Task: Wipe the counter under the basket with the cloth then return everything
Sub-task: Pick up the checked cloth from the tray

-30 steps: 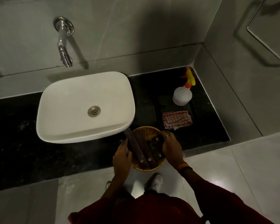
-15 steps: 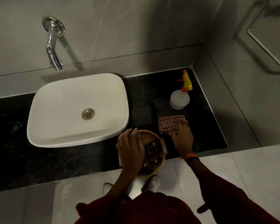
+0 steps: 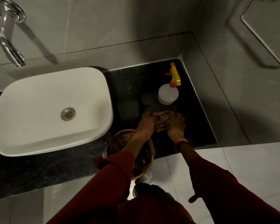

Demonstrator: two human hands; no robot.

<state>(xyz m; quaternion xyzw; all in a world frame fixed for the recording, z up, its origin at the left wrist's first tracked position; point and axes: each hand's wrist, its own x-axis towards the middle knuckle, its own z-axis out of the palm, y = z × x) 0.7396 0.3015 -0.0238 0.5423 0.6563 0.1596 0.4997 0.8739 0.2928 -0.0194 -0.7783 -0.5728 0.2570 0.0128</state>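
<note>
A red-and-white striped cloth [image 3: 161, 120] lies bunched at the near end of a dark tray [image 3: 146, 101] on the black counter. My left hand [image 3: 146, 121] and my right hand [image 3: 176, 123] both grip it, one on each side. The round woven basket [image 3: 126, 137] sits at the counter's front edge, just left of and nearer than the hands. It holds dark items, and my left forearm crosses over it and hides much of it.
A white spray bottle [image 3: 168, 94] with a yellow and orange trigger stands at the tray's far end. A white basin [image 3: 39, 110] fills the counter's left side under a chrome tap [image 3: 8, 39]. Grey walls close the back and right.
My left hand has left the basket and joined the right hand on the cloth. The cloth is now bunched between both hands. The basket rests at the counter's front edge.
</note>
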